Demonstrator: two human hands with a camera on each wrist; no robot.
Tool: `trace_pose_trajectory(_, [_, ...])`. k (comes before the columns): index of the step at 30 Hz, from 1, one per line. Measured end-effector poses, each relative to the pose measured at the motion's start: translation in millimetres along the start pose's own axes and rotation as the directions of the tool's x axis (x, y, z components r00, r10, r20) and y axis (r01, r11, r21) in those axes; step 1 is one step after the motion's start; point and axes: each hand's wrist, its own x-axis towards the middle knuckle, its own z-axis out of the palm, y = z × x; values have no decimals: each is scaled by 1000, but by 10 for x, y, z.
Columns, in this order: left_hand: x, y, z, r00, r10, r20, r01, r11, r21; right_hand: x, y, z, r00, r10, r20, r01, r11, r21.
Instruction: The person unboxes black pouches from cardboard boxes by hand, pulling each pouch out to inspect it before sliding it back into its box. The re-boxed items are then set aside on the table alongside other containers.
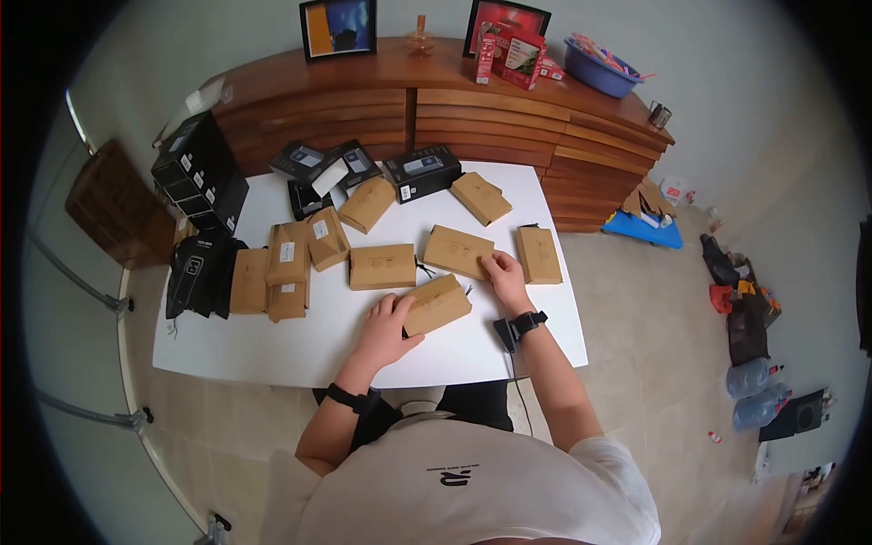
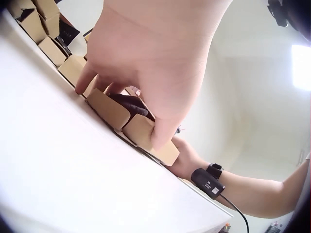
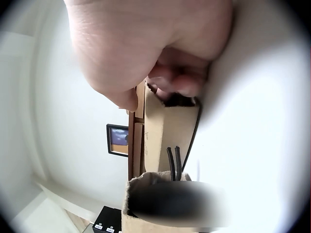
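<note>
Near the front of the white table (image 1: pixel 227 354), my left hand (image 1: pixel 377 336) grips the near end of a brown cardboard box (image 1: pixel 440 304). The left wrist view shows its thumb against an end flap (image 2: pixel 146 133) and fingers along the other side; something black (image 2: pixel 129 103) fills the opening between. My right hand (image 1: pixel 507 277) holds the right end of another cardboard box (image 1: pixel 457 250), its curled fingers (image 3: pixel 187 85) at the torn open end. Black cable ends (image 3: pixel 175 160) stick out of the nearer box in the right wrist view.
More cardboard boxes (image 1: pixel 381 266) lie around both hands, one box (image 1: pixel 539 254) by the right edge. Black boxes (image 1: pixel 422 173) lie at the back and stand in a stack (image 1: pixel 202 173) at left, above a black bag (image 1: pixel 202 277). A wooden sideboard (image 1: pixel 318 113) stands behind.
</note>
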Motion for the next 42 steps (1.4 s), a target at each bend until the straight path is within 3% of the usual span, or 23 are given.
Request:
trace_pose_trajectory(2, [-25,-12,-83,999,-10,35,10,1000,-4,-32,61,10,998,-44,-44,48,995,85])
trace_pose_trajectory(4, [-56,-89,-69,1000,11,13,-11,1000,-28,-63,98,-2,979,-23,-201,59,982,178])
trace_pose_trajectory(6, [-106,-154,-41,1000,30,-7,-31,998,-54,-139,116,-16,975,-2,-222,51,976,213])
trace_pose_trajectory(9, [-155,-202,-6,998,27,-51,-32,995,-93,-356,59,6,998,-65,3,64,987,148])
trace_pose_trajectory(10, [-161,-212,11,997,33,-64,-40,994,-104,-392,132,8,998,-62,3,61,987,151])
trace_pose_trajectory(12, [-166,-231,25,997,39,-70,-47,993,-111,-440,291,27,965,-130,226,129,991,18])
trace_pose_trajectory(14, [-154,-223,36,994,62,-86,-70,993,-95,-549,138,82,965,-98,241,107,994,-21])
trace_pose_trajectory(16, [-157,-212,29,993,74,-93,-83,992,-90,-586,39,100,958,-169,230,235,925,-299])
trace_pose_trajectory(22, [-177,-201,-3,991,97,-90,-101,994,-37,-599,25,130,923,-212,321,305,913,-273])
trace_pose_trajectory(28, [-180,-258,38,986,114,-118,-123,990,-70,-464,-160,118,912,35,409,56,977,-207])
trace_pose_trajectory(31, [-197,-262,40,987,121,-105,-131,987,-90,-362,-276,108,813,138,566,-5,973,-230])
trace_pose_trajectory(32, [-189,-274,29,986,127,-106,-138,985,-108,-362,-326,128,815,133,564,-6,975,-221])
trace_pose_trajectory(35, [-196,-294,31,982,148,-115,-163,978,-132,-330,-412,62,759,304,576,-73,919,-389])
trace_pose_trajectory(42, [-218,-309,48,983,128,-132,-158,956,-247,-406,-262,33,779,145,610,-64,986,-153])
